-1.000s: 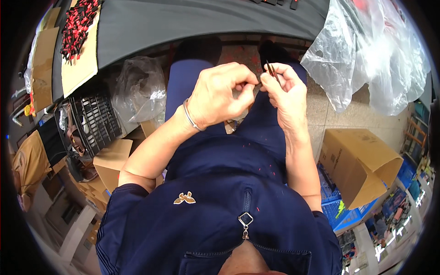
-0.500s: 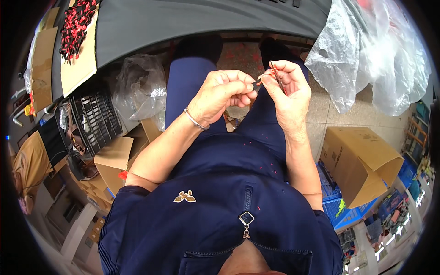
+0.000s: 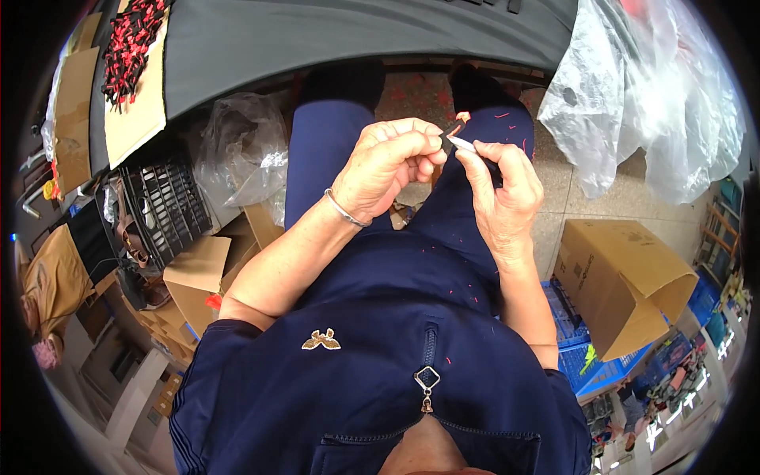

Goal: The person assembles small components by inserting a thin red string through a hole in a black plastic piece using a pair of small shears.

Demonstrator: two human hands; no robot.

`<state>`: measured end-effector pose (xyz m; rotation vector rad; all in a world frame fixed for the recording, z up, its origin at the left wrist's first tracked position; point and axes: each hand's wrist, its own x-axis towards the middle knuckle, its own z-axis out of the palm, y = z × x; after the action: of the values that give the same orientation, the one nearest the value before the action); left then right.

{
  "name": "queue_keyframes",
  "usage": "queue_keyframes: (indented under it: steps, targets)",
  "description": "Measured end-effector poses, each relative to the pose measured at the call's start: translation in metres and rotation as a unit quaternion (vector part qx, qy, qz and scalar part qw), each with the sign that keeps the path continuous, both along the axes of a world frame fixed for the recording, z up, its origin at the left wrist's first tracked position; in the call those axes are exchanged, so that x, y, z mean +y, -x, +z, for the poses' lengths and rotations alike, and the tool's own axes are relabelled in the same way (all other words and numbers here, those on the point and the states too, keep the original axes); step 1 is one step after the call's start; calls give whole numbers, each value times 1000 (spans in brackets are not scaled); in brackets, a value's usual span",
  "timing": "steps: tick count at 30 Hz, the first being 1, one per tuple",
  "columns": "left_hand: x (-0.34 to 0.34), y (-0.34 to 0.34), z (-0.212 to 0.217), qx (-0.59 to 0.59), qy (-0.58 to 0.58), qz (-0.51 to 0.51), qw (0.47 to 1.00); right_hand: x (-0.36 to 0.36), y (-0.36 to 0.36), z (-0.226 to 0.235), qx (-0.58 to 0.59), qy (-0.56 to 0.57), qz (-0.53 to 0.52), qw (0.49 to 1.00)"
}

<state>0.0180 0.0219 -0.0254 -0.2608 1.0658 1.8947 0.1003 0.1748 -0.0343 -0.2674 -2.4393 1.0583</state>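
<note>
My left hand (image 3: 396, 162) is closed, thumb and forefinger pinching a small black strip (image 3: 448, 141) with a red tuft at its upper end. My right hand (image 3: 507, 186) pinches a slim, pale, pointed tool (image 3: 462, 144) between thumb and fingers. Its tip meets the strip just beyond my left fingertips; the rest of the tool is hidden in the hand, so its exact kind does not show. Both hands are held above my dark blue trouser legs (image 3: 328, 146). Red thread scraps (image 3: 512, 127) lie on the right leg.
A black-covered table (image 3: 332, 36) crosses ahead; at its left, a heap of black-and-red pieces (image 3: 133, 51) lies on cardboard (image 3: 142, 131). Clear plastic sheeting (image 3: 602, 103) hangs at the right. Cardboard boxes (image 3: 606, 277), a blue crate (image 3: 586, 372) and a black crate (image 3: 170, 210) flank me.
The black strip's red end now points up and away. My right hand has shifted slightly down and right, and a pale pointed tool shows where a dark one with red threads was.
</note>
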Motion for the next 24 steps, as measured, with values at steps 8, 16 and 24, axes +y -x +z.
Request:
queue_keyframes:
  steps: [8, 16, 24]
  targets:
    - [3, 2, -2, -9, -4, 12, 1000, 0, 7, 1, -2, 62, -16, 998]
    - [-17, 13, 4, 51, 35, 18, 998, -1, 19, 4, -54, 129, -15, 990]
    - [-111, 127, 46, 213, -98, 274, 933, -4, 26, 8, -88, 305, -19, 948]
